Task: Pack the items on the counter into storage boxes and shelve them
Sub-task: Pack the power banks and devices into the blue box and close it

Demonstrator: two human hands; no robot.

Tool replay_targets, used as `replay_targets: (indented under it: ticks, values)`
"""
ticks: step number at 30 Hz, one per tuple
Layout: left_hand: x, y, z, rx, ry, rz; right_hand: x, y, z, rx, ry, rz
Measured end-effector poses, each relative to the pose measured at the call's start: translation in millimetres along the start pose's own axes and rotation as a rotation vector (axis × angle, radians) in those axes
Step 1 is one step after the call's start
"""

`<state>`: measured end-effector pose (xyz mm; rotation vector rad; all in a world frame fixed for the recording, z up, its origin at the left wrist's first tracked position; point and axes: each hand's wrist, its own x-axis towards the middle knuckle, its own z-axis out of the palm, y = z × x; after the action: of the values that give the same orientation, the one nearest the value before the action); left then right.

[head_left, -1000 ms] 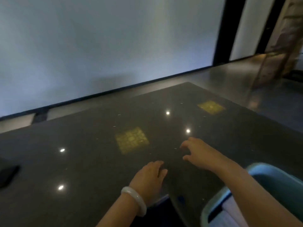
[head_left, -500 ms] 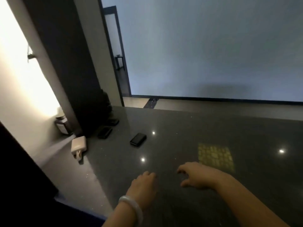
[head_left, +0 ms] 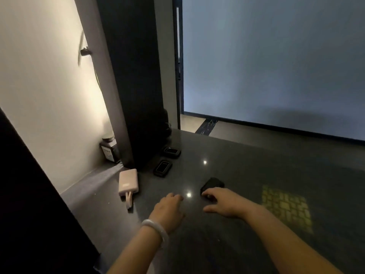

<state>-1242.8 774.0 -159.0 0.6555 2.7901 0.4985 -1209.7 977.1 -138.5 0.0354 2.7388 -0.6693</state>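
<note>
On the dark speckled counter [head_left: 227, 244] lie several small items. A pink power bank [head_left: 128, 181] with a short cable sits at the left. Two black flat devices [head_left: 163, 168] [head_left: 171, 151] lie beside a dark pillar. A third black device [head_left: 212, 183] lies nearer me. My right hand [head_left: 225, 202] hovers palm down with its fingertips at that device's near edge; whether they hold it is unclear. My left hand [head_left: 167, 209], a pale bangle on its wrist, reaches over the counter with relaxed fingers and holds nothing.
A dark pillar [head_left: 134, 86] rises from the counter's back left. Beside it, against the lit wall, stands a small jar [head_left: 108, 149]. A dark panel [head_left: 29, 204] closes off the left side. A yellowish patterned reflection [head_left: 286, 206] shows on the counter at right.
The view has swung left from the bare counter and a blue box to the items by the pillar. Both hands have reached toward them; my right fingertips now meet the nearest black device.
</note>
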Motion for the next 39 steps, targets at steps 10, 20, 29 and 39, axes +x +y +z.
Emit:
replay_targets:
  ticks: [10,20,29,39]
  values:
    - [104.5,-32.3,4.5,-0.004,0.008,-0.069,116.9,50.4,-7.7,-0.332,-0.067,0.005]
    - [188.5,-66.8,20.6,0.047,0.183,-0.352,159.7,100.4,-17.6,-0.328,-0.13,-0.111]
    - [211.3,-71.2,17.4,0.166,0.179,-0.378,141.0,110.6,9.5,-0.148,0.13,-0.101]
    - [126.6,-8.3,50.3,-0.001,0.166,-0.081,62.3,111.1,27.5,0.028,0.21,0.053]
